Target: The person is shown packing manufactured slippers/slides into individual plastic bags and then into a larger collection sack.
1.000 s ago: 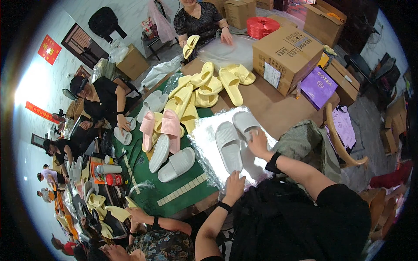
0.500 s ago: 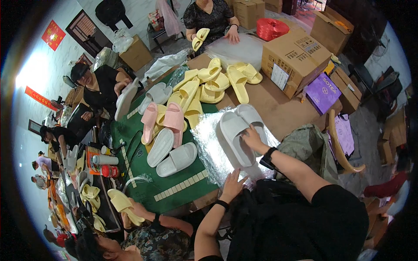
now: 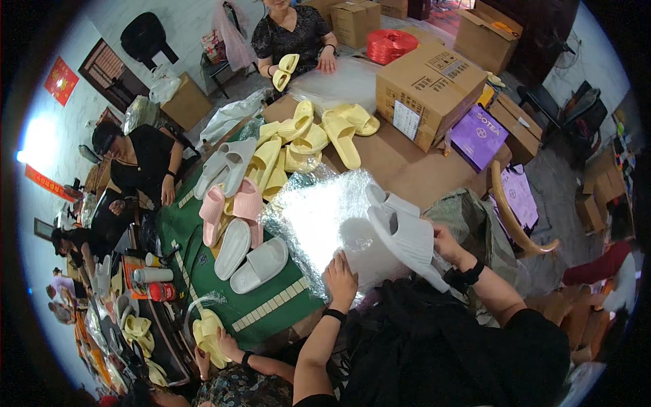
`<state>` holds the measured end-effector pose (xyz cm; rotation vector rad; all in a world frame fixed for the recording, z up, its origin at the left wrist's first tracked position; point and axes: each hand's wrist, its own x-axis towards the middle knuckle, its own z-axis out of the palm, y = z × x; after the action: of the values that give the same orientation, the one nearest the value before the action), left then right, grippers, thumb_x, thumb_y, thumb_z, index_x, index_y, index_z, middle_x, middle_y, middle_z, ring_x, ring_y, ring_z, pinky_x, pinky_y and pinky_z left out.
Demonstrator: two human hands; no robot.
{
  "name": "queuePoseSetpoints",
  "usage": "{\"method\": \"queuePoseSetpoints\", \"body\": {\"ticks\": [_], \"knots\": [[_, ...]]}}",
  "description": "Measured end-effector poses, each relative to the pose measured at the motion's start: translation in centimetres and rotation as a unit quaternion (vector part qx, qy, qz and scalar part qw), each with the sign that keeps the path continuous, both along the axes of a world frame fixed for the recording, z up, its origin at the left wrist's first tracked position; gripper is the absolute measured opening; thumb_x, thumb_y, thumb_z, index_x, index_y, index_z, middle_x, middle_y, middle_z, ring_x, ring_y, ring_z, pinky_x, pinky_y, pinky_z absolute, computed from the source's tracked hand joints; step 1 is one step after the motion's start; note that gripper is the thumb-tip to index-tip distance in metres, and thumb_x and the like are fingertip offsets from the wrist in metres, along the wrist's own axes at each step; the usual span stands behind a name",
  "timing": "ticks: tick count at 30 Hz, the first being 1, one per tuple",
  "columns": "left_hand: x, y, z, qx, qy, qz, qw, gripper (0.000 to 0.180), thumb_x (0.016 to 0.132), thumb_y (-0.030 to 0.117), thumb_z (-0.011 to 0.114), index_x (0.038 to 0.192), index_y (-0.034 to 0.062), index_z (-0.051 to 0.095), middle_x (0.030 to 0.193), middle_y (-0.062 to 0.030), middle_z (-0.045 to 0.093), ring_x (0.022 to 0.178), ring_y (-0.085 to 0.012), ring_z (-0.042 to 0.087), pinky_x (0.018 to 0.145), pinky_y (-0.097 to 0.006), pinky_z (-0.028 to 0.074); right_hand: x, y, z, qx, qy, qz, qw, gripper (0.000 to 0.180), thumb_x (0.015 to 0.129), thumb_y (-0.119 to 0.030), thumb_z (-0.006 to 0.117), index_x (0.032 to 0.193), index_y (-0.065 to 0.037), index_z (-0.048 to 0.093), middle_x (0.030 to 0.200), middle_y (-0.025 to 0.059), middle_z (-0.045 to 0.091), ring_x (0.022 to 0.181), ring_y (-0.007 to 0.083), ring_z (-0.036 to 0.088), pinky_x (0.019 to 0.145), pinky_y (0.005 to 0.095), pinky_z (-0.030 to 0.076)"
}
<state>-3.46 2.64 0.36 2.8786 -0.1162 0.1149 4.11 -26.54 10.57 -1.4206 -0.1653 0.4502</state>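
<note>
My right hand (image 3: pixel 447 245) grips a pale grey slipper (image 3: pixel 405 234) by the side of its strap, holding it tilted above a stack of shiny clear plastic bags (image 3: pixel 305 214). Just behind it is a second pale grey slipper (image 3: pixel 391 201), partly hidden by the first. My left hand (image 3: pixel 341 277) lies on the near part of the bags with its fingers stretched out, holding nothing. To its left on the green mat (image 3: pixel 203 288) lie two more pale grey slippers (image 3: pixel 259 264), beside a pink pair (image 3: pixel 245 205).
Yellow slippers (image 3: pixel 308 139) are heaped beyond the bags. A large cardboard box (image 3: pixel 427 91) and a purple bag (image 3: pixel 480 139) stand at the far right. A wooden chair arm (image 3: pixel 512 217) curves near my right arm. Co-workers sit around the table, one handling a yellow slipper (image 3: pixel 211 337).
My right hand has raised and tilted the slipper, shifting it right. My left hand has moved left onto the bags. The co-worker at left no longer holds up a grey slipper.
</note>
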Motion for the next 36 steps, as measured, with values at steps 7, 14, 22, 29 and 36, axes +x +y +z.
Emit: {"method": "queuePoseSetpoints", "body": {"ticks": [7, 14, 22, 29, 36], "knots": [[1.1, 2.1, -4.2, 0.070, 0.073, -0.035, 0.994, 0.044, 0.083, 0.029, 0.058, 0.123, 0.0097, 0.057, 0.133, -0.0145, 0.048, 0.125, -0.0364, 0.037, 0.100, -0.048, 0.032, 0.3, 0.5, -0.9, -0.037, 0.133, 0.260, 0.956, 0.038, 0.079, 0.003, 0.060, 0.117, 0.002, 0.059, 0.118, 0.0039, 0.057, 0.110, 0.0147, 0.051, 0.098, 0.0286, 0.037], [1.4, 2.9, -3.9, -0.188, 0.033, 0.063, 0.980, 0.030, 0.079, 0.016, 0.059, 0.108, 0.0096, 0.062, 0.124, -0.0161, 0.053, 0.115, -0.0358, 0.046, 0.098, -0.047, 0.031, 1.6, -0.4, -1.7, 0.004, 0.135, 0.445, 0.885, 0.055, 0.081, 0.004, 0.056, 0.134, 0.001, 0.044, 0.128, 0.0025, 0.052, 0.112, 0.0109, 0.048, 0.098, 0.0261, 0.036], [3.0, 1.8, 2.7, -0.186, -0.015, 0.059, 0.981, 0.016, 0.081, 0.018, 0.060, 0.091, 0.0079, 0.067, 0.082, -0.0133, 0.066, 0.075, -0.0322, 0.061, 0.074, -0.042, 0.039, 1.4, 1.6, -1.8, -0.055, 0.165, 0.412, 0.895, 0.045, 0.085, -0.002, 0.057, 0.129, -0.001, 0.050, 0.125, 0.0021, 0.052, 0.108, 0.0104, 0.048, 0.093, 0.0257, 0.039], [2.7, 0.9, 4.5, -0.279, -0.073, 0.150, 0.946, 0.027, 0.094, 0.014, 0.051, 0.115, -0.0001, 0.062, 0.105, -0.0201, 0.066, 0.095, -0.0294, 0.065, 0.085, -0.035, 0.048, 0.9, 1.9, -4.1, -0.088, 0.018, 0.366, 0.926, 0.036, 0.085, -0.005, 0.058, 0.121, -0.001, 0.055, 0.111, 0.0062, 0.058, 0.102, 0.0157, 0.052, 0.090, 0.0273, 0.041], [1.5, -0.3, 6.4, -0.392, -0.066, 0.145, 0.906, 0.030, 0.097, 0.012, 0.047, 0.122, -0.0016, 0.058, 0.118, -0.0198, 0.061, 0.110, -0.0273, 0.058, 0.093, -0.034, 0.044, 0.1, 5.0, -2.7, -0.210, -0.098, 0.180, 0.956, 0.021, 0.080, -0.005, 0.056, 0.099, 0.002, 0.061, 0.109, 0.0153, 0.057, 0.099, 0.0280, 0.056, 0.087, 0.0364, 0.044]]}}
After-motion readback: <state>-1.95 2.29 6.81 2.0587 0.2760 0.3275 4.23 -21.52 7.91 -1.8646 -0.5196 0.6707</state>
